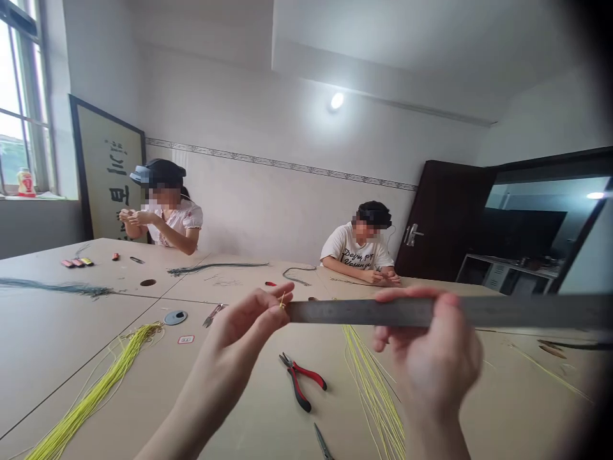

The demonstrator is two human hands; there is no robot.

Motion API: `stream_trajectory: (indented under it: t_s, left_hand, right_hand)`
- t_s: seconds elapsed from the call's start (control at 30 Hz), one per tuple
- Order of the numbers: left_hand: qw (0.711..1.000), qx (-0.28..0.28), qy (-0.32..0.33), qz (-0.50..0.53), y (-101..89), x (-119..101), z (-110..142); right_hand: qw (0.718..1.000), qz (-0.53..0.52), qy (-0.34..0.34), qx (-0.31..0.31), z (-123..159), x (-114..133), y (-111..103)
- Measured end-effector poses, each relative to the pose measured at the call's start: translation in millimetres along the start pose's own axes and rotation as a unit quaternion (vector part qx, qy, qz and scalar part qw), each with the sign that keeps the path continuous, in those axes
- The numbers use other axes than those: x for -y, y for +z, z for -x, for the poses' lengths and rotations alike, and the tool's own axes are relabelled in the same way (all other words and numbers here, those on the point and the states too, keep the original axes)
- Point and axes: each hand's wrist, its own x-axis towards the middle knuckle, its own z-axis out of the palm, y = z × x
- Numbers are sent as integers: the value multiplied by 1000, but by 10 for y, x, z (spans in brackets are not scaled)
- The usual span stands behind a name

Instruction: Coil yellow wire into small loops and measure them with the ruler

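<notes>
A long flat metal ruler [354, 312] is held up level above the table, running off to the right. My right hand [438, 345] is wrapped around its middle stretch, thumb and fingers gripping it. At the ruler's left end, my left hand [249, 322] pinches a thin yellow cord [282, 300], with a small knot or loop showing at the fingertips. Below lie red-and-black pliers [301, 381], jaws pointing away. A bundle of yellow cords [371, 377] lies under my right hand, and another yellow bundle [105, 390] is at left.
Pointed metal blades [322, 441] lie at the near edge. A grey round cap [175, 317], a small label [186, 340] and dark cord bundles [215, 266] are farther off. Across the table sit two people, one at left [175, 223] and one at right [359, 246].
</notes>
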Motion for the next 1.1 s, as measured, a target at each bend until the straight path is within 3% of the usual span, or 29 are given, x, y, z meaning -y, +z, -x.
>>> stream_trajectory:
  t_s: [0.07,0.2,0.33,0.4,0.47,0.57,0.7,0.8,0.97,1.1]
  left_hand:
    - [994,-58,45,80,81,79,48]
    - [946,-221,198,129,270,207,122]
    - [917,-230,216,244,319,166,107]
    - [906,-241,209,278,309,120,104]
    - [901,-246,195,300,302,91,116]
    - [907,-238,168,304,298,78,134]
    - [928,-214,150,267,249,51,103]
    - [944,-185,162,220,176,5,66]
    - [978,-76,150,126,127,-21,118]
    - [988,21,139,64,152,-6,227]
  right_hand:
    - [998,6,-52,-45,70,65,59]
    - [994,33,-93,-48,297,190,221]
    - [992,43,-106,-58,460,228,285]
    - [994,45,-102,7,514,197,294]
    - [988,64,-73,120,561,145,316]
    - [962,91,2,256,600,77,362]
    - [935,82,53,341,507,82,303]
    - [915,20,70,397,386,162,166]
    - [923,-149,126,332,373,297,103]
    - [935,-149,114,302,436,293,185]
